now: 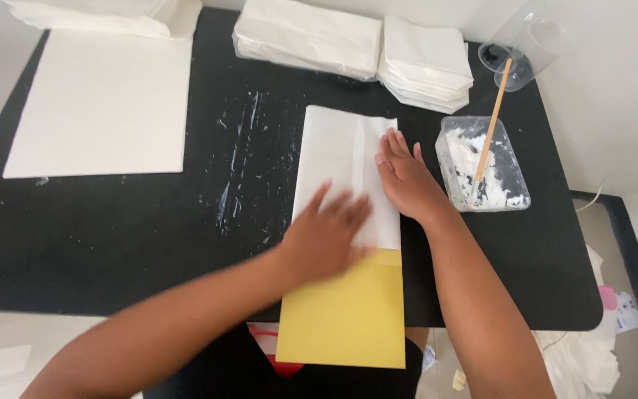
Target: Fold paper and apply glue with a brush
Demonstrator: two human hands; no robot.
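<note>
My left hand (326,236) lies flat with the fingers spread, pressing down on the white paper (337,166) where it meets the yellow sheet (345,314); the hand is blurred. My right hand (406,179) is also open and flat, fingers together and pointing away from me, resting on the right edge of the same white paper. Neither hand grips anything. The white paper is a tall, narrow piece with a lengthwise fold line, lying in the middle of the black table (112,222), and the yellow sheet continues from under it and hangs over the near edge of the table towards me. Just right of my right hand stands a clear plastic tub (515,193) smeared with white paste, a wooden stick (493,122) leaning in it. Beyond the tub a clear plastic cup (522,44) lies tipped on its side at the far right corner. Along the far edge sit two stacks of folded white paper, a wide one (308,37) and a smaller one (426,63) beside it. To the far left lies a large white sheet (101,103), well apart from my hands. Dried white smears (239,159) streak the table between that sheet and the paper under my hands.
</note>
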